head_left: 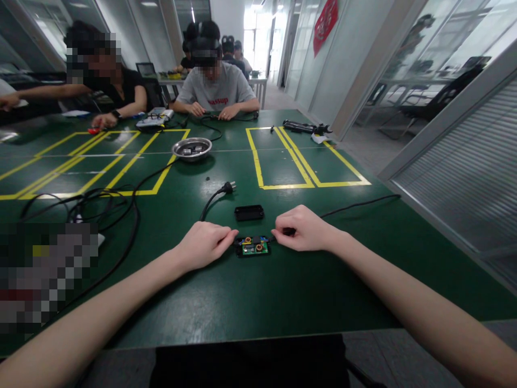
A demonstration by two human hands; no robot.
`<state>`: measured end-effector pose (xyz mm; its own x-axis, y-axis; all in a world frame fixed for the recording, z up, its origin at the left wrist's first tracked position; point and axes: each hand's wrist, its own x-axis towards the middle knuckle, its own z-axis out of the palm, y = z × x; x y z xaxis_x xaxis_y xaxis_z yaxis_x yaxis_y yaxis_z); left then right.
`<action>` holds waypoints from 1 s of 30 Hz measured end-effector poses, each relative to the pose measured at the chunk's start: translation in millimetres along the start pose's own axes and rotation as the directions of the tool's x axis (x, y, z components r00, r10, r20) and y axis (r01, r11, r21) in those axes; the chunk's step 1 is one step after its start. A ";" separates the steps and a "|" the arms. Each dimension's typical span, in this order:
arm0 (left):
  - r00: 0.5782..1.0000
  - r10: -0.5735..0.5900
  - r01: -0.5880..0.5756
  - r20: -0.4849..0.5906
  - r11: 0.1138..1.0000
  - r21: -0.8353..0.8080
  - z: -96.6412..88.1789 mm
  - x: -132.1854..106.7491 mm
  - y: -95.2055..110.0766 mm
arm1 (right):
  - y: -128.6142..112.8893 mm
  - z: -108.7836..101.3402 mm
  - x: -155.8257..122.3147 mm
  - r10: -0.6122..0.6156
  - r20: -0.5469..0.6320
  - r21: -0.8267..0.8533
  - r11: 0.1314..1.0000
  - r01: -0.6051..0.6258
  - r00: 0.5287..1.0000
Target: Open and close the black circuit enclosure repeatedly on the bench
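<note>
**Green table: open circuit board between 2 hands**

Green table surface (258, 302) is seen from its near edge. Just beyond it, a small circuit board (252, 246) in a black tray is laid flat between 2 hands. The left hand (204, 243) is curled, with its fingertips drawn together at the board's left end; what is pinched there cannot be told. The right hand (305, 229) is closed narrowly on a black cable (363, 203) at the board's right end. A black cover (249, 213) is placed just behind the board, and a plug (228, 187) is found further back, its lead running toward the left hand. Loose cables (100, 202) are spread at the left. Farther off, a metal bowl (191, 148) is set among yellow tape lines (283, 156). At the far side, a person in a grey shirt (216, 89) is seated.
</note>
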<state>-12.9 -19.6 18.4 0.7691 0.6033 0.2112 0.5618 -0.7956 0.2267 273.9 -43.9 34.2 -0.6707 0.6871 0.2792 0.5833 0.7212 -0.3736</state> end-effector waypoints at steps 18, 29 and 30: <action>0.995 -0.093 0.091 0.034 0.994 0.055 -0.8 2.3 -0.8 | 2.3 6.7 3.4 0.018 -0.029 -0.121 0.992 -0.021 0.999; 0.990 -0.132 0.127 0.054 0.988 0.089 -2.4 3.1 -1.1 | -4.1 6.9 8.2 0.095 0.078 -0.219 0.973 -0.076 0.992; 0.990 -0.135 0.130 0.051 0.987 0.095 -1.5 3.4 -0.3 | -4.9 5.0 8.6 0.108 0.093 -0.238 0.968 -0.083 0.990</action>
<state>-11.0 -17.3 20.4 0.7008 0.7015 0.1295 0.6833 -0.7123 0.1605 263.0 -42.0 34.0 -0.6435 0.7500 0.1532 0.7293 0.6615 -0.1746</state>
